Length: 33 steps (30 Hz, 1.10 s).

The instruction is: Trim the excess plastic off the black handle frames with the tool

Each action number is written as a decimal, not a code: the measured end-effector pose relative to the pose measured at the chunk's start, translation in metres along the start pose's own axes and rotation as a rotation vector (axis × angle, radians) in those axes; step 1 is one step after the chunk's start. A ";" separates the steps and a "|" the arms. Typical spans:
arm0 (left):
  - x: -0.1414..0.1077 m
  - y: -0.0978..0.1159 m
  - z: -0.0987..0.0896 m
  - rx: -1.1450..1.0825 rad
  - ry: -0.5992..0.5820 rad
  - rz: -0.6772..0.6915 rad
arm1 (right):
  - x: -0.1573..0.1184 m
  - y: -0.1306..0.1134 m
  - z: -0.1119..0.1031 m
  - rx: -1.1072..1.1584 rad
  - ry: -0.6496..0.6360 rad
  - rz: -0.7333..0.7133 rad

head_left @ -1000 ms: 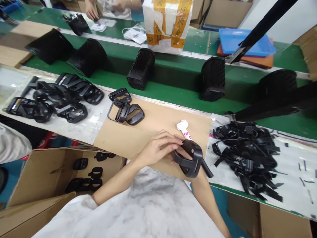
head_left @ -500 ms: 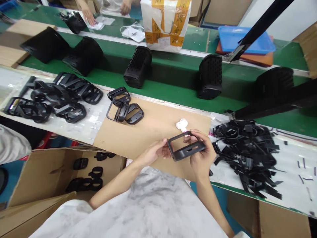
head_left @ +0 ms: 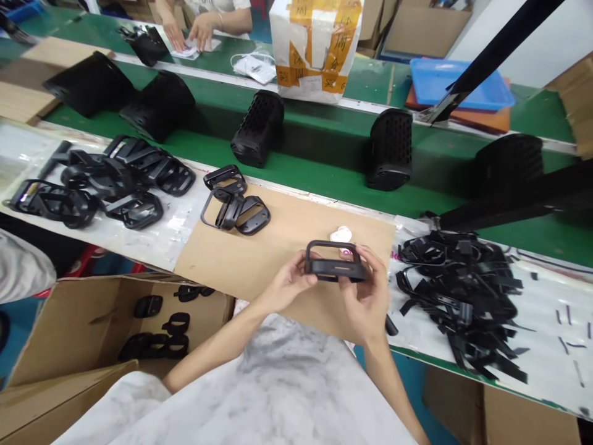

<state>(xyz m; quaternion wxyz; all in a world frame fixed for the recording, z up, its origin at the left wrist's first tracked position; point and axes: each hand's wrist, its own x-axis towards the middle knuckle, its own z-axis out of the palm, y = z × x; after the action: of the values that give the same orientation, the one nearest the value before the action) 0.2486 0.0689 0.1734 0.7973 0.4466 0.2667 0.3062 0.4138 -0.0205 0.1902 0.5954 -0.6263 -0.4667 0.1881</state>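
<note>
Between my two hands is a black plastic frame (head_left: pixel 334 268) with a slot in its thick lower side, held up above the cardboard sheet (head_left: pixel 291 235). My left hand (head_left: pixel 291 281) grips its left end with thumb and fingers. On its right end, my right hand (head_left: pixel 367 290) is closed round the corner. Just behind the frame lies a small white piece (head_left: pixel 341 235), partly covered. Several similar black frames (head_left: pixel 237 207) rest on the sheet to the left. A dark rod-like handle (head_left: pixel 391 325) shows beside my right wrist.
A heap of black strips (head_left: pixel 458 296) lies right, more black frames (head_left: pixel 115 176) left. An open carton (head_left: pixel 83 327) with black parts stands lower left. Black perforated baskets (head_left: pixel 257 128) sit along the green belt (head_left: pixel 319 148). Across it, a co-worker's hands (head_left: pixel 189 36) touch white papers.
The frame has turned more level and moved slightly left and up. My left hand has gone from beside its corner to gripping its end. The co-worker's hands have come together over the papers.
</note>
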 end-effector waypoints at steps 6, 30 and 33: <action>0.003 0.010 -0.025 0.058 0.171 -0.010 | 0.002 0.002 -0.016 0.301 -0.331 0.192; -0.016 0.040 -0.015 0.467 -0.405 -0.019 | 0.020 -0.050 -0.016 -0.467 -0.776 -0.073; -0.013 0.049 -0.016 0.541 -0.472 0.016 | 0.021 -0.052 -0.016 -0.503 -0.892 -0.028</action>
<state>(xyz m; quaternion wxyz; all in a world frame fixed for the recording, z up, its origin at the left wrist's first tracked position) 0.2166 0.0882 0.2111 0.6873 0.7021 0.1432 0.1191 0.4181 -0.0201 0.2485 0.1714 -0.6027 -0.7146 0.3109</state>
